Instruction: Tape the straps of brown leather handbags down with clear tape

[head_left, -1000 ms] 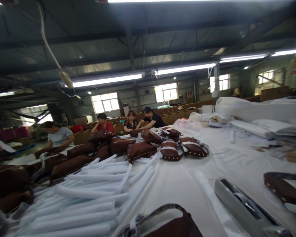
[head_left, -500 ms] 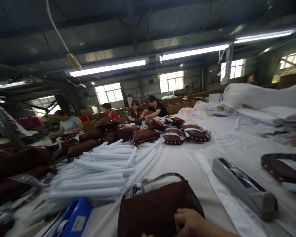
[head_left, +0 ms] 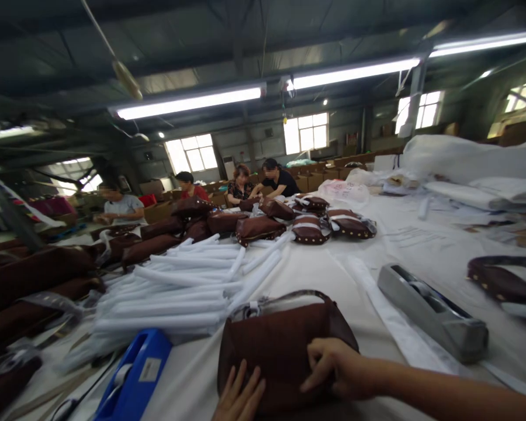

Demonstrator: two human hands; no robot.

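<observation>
A dark brown handbag (head_left: 272,333) lies on the white-covered table right in front of me. Its strap and a clear-wrapped buckle rest along the far edge. My left hand (head_left: 241,394) is flat on the bag's near left part, fingers spread. At the bag's right side my right hand (head_left: 339,365) touches the surface, one finger stretched down and the others curled. The curled fingers hide whatever may be in them. Left of the bag stands a blue tape dispenser (head_left: 134,374); to the right is a grey tape dispenser (head_left: 432,313).
White rolled tubes (head_left: 170,307) form a pile to the left. Several brown bags (head_left: 258,229) lie beyond them, more along the left side. A studded brown bag (head_left: 499,280) sits at the right. White wrapping sheets (head_left: 473,158) are heaped at the back right. People work across the table.
My left hand has come into view, lying flat on the handbag. One finger of my right hand now stretches downward, and more of that forearm shows. The view has tilted slightly.
</observation>
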